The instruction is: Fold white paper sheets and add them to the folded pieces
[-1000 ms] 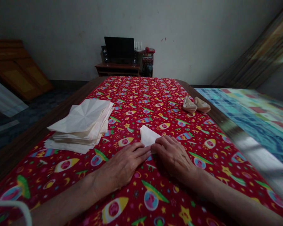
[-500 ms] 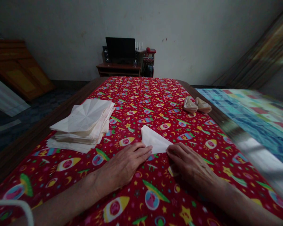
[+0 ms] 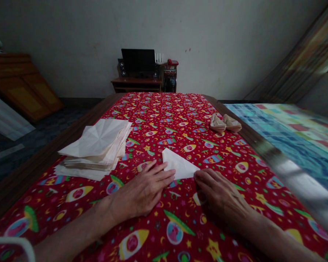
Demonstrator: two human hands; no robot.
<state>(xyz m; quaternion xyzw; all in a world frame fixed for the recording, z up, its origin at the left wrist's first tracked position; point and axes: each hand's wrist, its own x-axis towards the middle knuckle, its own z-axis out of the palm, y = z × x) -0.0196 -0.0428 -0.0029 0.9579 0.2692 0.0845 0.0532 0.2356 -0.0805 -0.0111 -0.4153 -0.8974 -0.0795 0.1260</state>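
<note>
A small white folded paper (image 3: 179, 165), roughly triangular, lies flat on the red patterned cloth in front of me. My left hand (image 3: 146, 187) rests at its left side, fingers stretched and a little apart, two fingertips touching the paper's lower left edge. At the pointed right corner, my right hand (image 3: 221, 191) has its fingers closed together on the paper tip; the thumb is mostly hidden beneath. To the left sits a thick, uneven stack of creased white paper sheets (image 3: 98, 136). Two folded paper pieces (image 3: 218, 123) stand side by side near the right table edge.
The red cloth (image 3: 164, 120) covers most of a dark wooden table (image 3: 258, 147). A monitor (image 3: 138, 60) with speakers and a red telephone (image 3: 172, 62) stand by the far wall. A bed (image 3: 287, 134) lies right, a wooden cabinet (image 3: 24, 85) left. A white curved tube (image 3: 27, 247) shows lower left.
My left hand's fingers have spread apart and its index finger has lifted away from the others. The right hand stays at the paper's right corner. The view has tilted up slightly.
</note>
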